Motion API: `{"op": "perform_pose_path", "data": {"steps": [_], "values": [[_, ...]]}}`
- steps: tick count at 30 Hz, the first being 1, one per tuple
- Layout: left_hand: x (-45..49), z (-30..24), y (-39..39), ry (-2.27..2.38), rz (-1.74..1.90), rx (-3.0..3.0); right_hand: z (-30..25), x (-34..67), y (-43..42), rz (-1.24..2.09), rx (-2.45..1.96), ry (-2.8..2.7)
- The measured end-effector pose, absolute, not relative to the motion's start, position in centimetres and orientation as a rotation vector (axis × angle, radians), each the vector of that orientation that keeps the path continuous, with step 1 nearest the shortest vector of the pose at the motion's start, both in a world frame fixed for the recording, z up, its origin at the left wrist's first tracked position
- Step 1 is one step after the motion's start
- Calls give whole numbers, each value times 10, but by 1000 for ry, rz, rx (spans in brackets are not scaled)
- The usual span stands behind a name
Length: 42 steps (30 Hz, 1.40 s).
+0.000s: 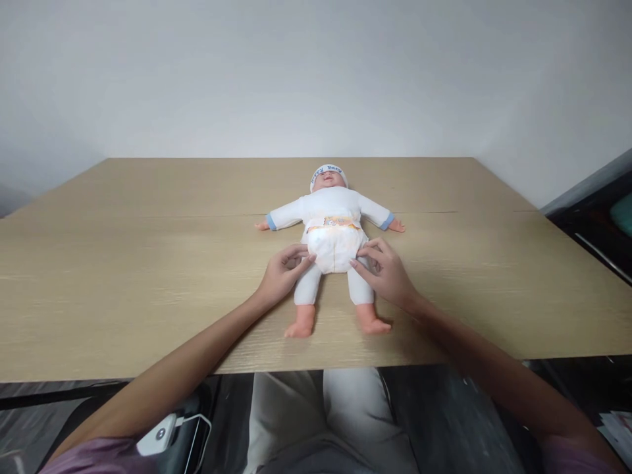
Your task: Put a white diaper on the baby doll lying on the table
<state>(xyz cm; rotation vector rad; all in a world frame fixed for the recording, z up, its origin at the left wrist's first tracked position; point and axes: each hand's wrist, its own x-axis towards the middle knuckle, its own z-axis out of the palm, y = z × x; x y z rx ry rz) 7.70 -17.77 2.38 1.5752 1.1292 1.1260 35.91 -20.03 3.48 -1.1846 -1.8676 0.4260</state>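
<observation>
A baby doll (332, 199) in a white outfit with blue cuffs lies on its back, head away from me, arms spread and bare feet toward me. Around its hips is a white diaper (334, 247) with an orange printed band at the waist. My left hand (286, 271) pinches the diaper's edge at the leg on the left side. On the right side, my right hand (385, 268) has its thumb and fingers closed on the opposite leg edge. Both hands partly cover the doll's upper legs.
The doll lies on a light wooden table (148, 283) that backs onto a pale wall (296, 79). Below the front edge, a white device (160, 434) with a cable sits at lower left. A dark object (592, 210) stands by the table's right side.
</observation>
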Motion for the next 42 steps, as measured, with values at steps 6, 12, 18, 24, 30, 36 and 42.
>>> {"op": "perform_pose_path", "data": {"steps": [6,12,18,24,30,36,42], "values": [[40,25,-190,1143,1137,1982,22,399,-198,162,-1044,-1950],[19,14,-121,1414,1178,2499,10,432,-117,-305,-1287,-1990],[31,11,-28,1630,952,2627,10,418,-43,-333,-1555,-2061],[28,8,-17,1726,814,2567,4,420,-44,-259,-1581,-2057],[54,24,-48,1863,961,2114,18,393,-64,-200,-1739,-1905],[72,80,-166,1751,993,1665,50,398,-133,163,-1718,-1891],[86,64,-375,1572,1007,1659,75,430,-250,383,-1406,-2030]]}}
